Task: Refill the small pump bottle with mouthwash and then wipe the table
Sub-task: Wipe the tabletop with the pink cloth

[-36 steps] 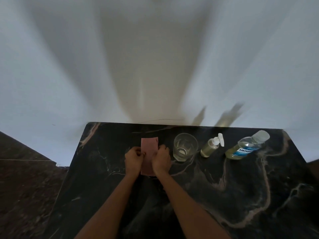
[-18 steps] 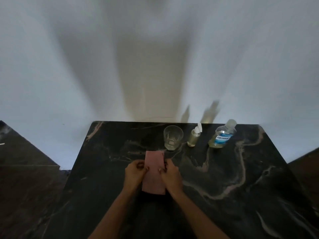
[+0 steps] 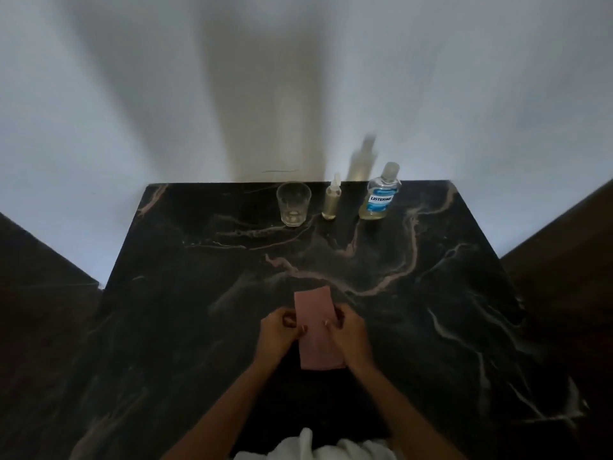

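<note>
A folded pink cloth (image 3: 316,322) lies flat on the black marble table (image 3: 431,293), near its front middle. My left hand (image 3: 278,332) grips the cloth's left edge and my right hand (image 3: 348,332) grips its right edge, fingers curled. At the table's far edge stand a small pump bottle (image 3: 331,202) with yellowish liquid and, to its right, a clear mouthwash bottle (image 3: 379,197) with a blue label and its cap on.
An empty drinking glass (image 3: 294,204) stands left of the pump bottle at the back. A white wall rises right behind the table. Dark floor lies on both sides. White fabric (image 3: 315,449) shows at the bottom edge.
Both hands have drawn the pink cloth back across the table, away from the glass and bottles towards the front edge. The view has pulled back with them.
</note>
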Demonstrator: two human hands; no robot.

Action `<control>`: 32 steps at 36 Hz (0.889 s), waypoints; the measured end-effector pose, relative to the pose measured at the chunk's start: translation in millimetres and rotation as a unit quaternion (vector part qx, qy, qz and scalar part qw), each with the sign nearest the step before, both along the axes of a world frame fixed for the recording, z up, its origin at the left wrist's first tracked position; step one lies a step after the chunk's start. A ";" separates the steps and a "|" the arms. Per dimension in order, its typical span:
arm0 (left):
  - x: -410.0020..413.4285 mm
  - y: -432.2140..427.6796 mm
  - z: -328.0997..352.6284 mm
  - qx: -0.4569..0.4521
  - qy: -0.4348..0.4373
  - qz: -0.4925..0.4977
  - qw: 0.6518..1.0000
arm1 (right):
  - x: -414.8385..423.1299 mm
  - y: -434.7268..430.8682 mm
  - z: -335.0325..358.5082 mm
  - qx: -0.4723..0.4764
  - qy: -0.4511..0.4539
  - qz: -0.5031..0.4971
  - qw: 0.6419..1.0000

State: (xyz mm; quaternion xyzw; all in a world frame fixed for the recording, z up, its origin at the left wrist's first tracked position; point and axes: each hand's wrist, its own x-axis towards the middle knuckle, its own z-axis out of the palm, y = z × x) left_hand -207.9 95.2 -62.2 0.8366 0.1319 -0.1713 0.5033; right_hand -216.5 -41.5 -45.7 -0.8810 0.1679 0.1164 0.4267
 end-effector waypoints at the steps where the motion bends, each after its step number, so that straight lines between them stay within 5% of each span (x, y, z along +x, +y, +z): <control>1: -4.2 -5.7 -3.0 0.000 0.002 -0.004 1.000 | -5.6 -5.5 -1.7 -0.006 0.004 -0.001 1.000; 17: -45.9 -56.1 -31.8 0.034 -0.024 -0.031 0.999 | -52.9 -58.5 -28.8 -0.065 0.012 0.009 0.998; 24: -48.3 -31.6 -27.3 0.072 -0.111 -0.003 0.991 | -52.0 -57.0 -33.2 -0.160 0.000 0.032 0.987; 32: -36.5 8.2 -57.1 0.282 -0.193 -0.140 0.929 | -63.6 -31.4 -45.5 -0.250 -0.050 0.116 0.960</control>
